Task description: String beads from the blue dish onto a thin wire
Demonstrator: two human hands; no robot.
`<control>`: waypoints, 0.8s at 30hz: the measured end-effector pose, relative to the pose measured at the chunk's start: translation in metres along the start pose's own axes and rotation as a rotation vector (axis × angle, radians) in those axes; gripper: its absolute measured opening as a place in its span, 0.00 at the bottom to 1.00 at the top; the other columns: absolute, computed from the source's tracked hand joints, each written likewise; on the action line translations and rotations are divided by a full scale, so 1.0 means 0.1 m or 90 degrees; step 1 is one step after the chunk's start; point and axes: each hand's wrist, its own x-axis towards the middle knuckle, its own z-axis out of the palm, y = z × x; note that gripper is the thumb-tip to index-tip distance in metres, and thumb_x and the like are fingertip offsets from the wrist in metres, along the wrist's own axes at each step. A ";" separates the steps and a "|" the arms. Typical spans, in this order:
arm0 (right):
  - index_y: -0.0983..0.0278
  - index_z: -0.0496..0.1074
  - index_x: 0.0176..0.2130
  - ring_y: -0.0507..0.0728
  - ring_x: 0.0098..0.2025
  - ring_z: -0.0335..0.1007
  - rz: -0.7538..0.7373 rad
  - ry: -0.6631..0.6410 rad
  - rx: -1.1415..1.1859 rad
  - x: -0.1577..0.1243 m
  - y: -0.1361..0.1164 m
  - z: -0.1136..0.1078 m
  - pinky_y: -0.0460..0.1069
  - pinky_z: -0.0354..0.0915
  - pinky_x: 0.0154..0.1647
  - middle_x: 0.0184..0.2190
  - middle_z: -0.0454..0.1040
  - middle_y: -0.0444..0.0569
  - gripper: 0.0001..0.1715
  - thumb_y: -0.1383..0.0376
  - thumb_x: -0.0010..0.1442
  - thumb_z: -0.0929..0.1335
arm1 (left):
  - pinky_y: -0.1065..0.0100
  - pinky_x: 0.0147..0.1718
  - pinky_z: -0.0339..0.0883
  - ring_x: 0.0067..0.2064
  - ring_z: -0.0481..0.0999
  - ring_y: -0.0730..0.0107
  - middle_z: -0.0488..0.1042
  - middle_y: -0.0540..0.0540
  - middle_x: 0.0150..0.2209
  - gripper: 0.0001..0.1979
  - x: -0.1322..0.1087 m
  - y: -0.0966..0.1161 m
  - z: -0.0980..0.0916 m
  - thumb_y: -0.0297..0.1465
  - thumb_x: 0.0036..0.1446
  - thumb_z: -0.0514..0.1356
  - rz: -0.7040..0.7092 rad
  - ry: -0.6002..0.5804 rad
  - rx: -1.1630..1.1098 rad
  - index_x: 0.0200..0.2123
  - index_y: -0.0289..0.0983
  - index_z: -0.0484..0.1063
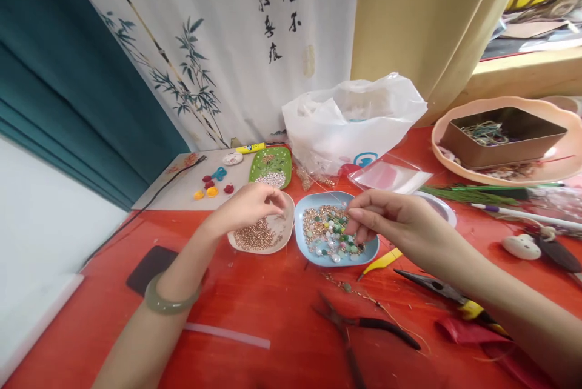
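Note:
My left hand (254,206) is over the cream dish (287,228) of small gold beads (254,236). Its fingers curl downward and are closed; whatever is between them is too small or hidden to make out. Above the right part of a blue dish (305,256), my right hand (379,214) pinches thumb and finger on a thin thread (334,200), which slants up to the left. Green, white and gold beads (334,234) fill the blue dish. In front of it, a beaded chain (348,287) with a loose thread end lies on the red table.
Black-handled pliers (359,322), yellow-handled needle-nose pliers (436,286) and yellow tweezers (382,263) lie in front and to the right. Behind stand a green tray (288,162) of white beads and a white plastic bag (327,128). A dark phone-like slab (150,271) lies left.

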 end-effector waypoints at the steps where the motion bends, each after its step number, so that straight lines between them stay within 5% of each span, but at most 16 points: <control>1: 0.65 0.65 0.29 0.49 0.25 0.69 -0.006 -0.003 0.012 0.00 0.00 0.00 0.44 0.66 0.26 0.24 0.73 0.46 0.12 0.58 0.58 0.64 | 0.71 0.24 0.55 0.25 0.71 0.70 0.77 0.46 0.25 0.06 -0.02 -0.05 -0.03 0.23 0.44 0.61 -0.002 -0.029 0.035 0.24 0.38 0.77; 8: 0.65 0.66 0.29 0.50 0.25 0.70 -0.019 0.005 0.006 0.00 -0.04 0.00 0.45 0.66 0.25 0.26 0.74 0.49 0.15 0.55 0.56 0.65 | 0.72 0.24 0.55 0.27 0.72 0.68 0.77 0.48 0.24 0.06 -0.02 -0.18 -0.02 0.24 0.39 0.63 0.012 -0.132 0.087 0.22 0.40 0.77; 24: 0.64 0.67 0.29 0.50 0.25 0.70 -0.001 -0.011 0.025 0.01 0.04 0.00 0.45 0.67 0.26 0.25 0.73 0.47 0.18 0.51 0.55 0.65 | 0.70 0.31 0.57 0.30 0.70 0.71 0.76 0.48 0.28 0.07 0.07 -0.23 0.13 0.28 0.44 0.57 -0.002 -0.142 0.167 0.26 0.36 0.75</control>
